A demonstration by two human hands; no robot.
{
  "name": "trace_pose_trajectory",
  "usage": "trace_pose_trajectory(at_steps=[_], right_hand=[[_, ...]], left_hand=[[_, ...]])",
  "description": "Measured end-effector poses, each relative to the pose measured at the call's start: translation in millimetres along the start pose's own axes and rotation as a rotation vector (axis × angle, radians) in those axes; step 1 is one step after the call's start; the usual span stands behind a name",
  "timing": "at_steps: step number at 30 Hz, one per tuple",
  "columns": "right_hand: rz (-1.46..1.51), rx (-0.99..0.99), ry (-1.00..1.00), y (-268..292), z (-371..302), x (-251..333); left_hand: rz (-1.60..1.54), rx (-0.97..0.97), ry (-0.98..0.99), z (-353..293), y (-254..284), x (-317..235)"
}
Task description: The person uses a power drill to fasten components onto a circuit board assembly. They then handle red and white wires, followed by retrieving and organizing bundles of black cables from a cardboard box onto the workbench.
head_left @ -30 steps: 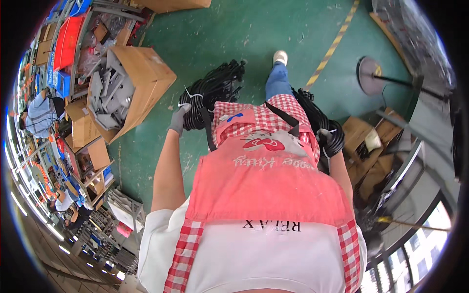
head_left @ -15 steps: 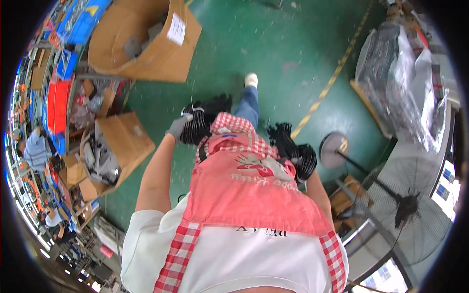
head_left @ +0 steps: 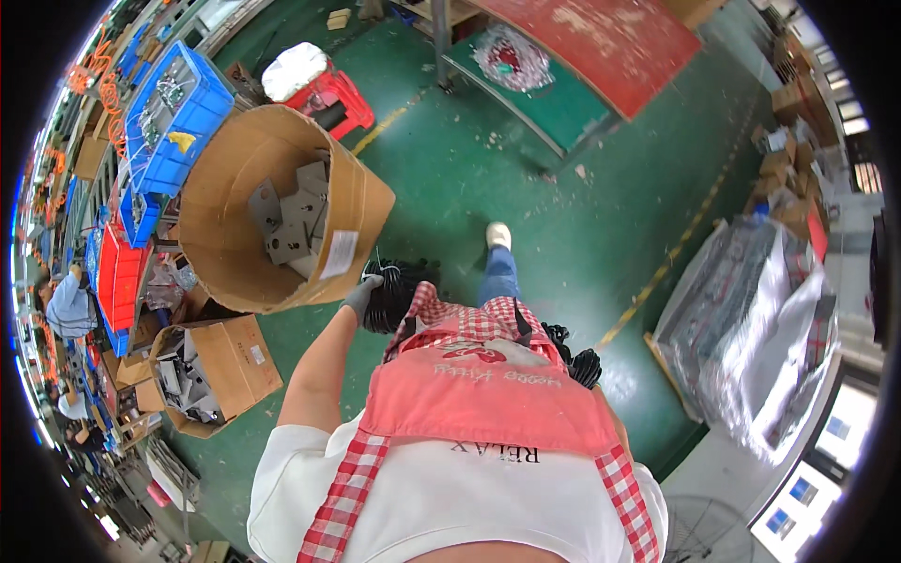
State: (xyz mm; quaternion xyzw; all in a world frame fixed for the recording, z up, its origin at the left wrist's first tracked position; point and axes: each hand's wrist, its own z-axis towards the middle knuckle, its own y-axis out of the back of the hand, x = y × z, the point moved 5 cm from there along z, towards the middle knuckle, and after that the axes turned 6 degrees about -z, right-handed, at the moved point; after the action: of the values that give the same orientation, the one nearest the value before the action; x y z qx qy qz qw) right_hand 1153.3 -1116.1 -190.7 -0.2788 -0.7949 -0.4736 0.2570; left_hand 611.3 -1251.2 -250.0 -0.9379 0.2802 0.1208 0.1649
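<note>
At my left side, my left hand (head_left: 359, 297), in a grey glove, is closed on a thick bundle of black cables (head_left: 392, 296) that hangs in loops. A second bundle of black cables (head_left: 584, 368) shows past the right edge of my pink apron (head_left: 479, 394), at the end of my right arm. The fingers of my right hand are hidden behind the apron and that bundle, which travels along with the arm. One foot in a white shoe (head_left: 498, 235) is forward on the green floor.
A large cardboard drum (head_left: 216, 206) with grey plates stands close on my left, beside blue bins (head_left: 178, 122) and a smaller carton (head_left: 239, 371). Ahead is a red-topped table (head_left: 610, 47) with a green lower shelf. Plastic-wrapped goods (head_left: 741, 319) stand right, past a yellow floor line.
I have moved forward with both cable bundles. The cardboard drum is now beside my left hand, the red-topped table has come into view, and the fan has dropped back toward the lower edge.
</note>
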Motion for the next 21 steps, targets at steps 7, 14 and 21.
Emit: trace_pose_trajectory(at_steps=[7,14,21], right_hand=[[-0.052,0.141,0.162,-26,237,147],[-0.112,0.268,0.328,-61,421,339],[-0.154,0.304,0.335,-134,568,486]], left_hand=[[-0.048,-0.099,-0.138,71,-102,-192],[0.014,-0.049,-0.086,81,-202,-414],[0.064,-0.006,-0.020,183,-250,-664]])
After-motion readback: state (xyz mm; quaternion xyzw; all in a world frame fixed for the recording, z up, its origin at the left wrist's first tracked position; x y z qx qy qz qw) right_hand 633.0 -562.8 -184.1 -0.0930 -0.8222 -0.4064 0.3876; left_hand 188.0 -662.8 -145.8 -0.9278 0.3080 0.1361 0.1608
